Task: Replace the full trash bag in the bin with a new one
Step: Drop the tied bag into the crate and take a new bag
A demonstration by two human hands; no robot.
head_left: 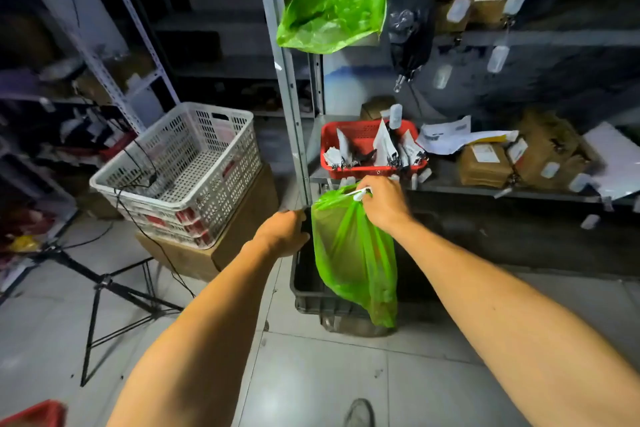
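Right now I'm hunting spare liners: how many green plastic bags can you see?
2: one green bag held by the right hand over the bin, another hanging on the shelving above. More may be hidden.

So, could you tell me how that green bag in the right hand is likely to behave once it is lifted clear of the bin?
The green bag will probably stay floppy: its thin film hangs in folds from the right hand. It looks fairly light, since one hand holds it by the gathered top. It may swing or snag on the black bin that the left hand grips.
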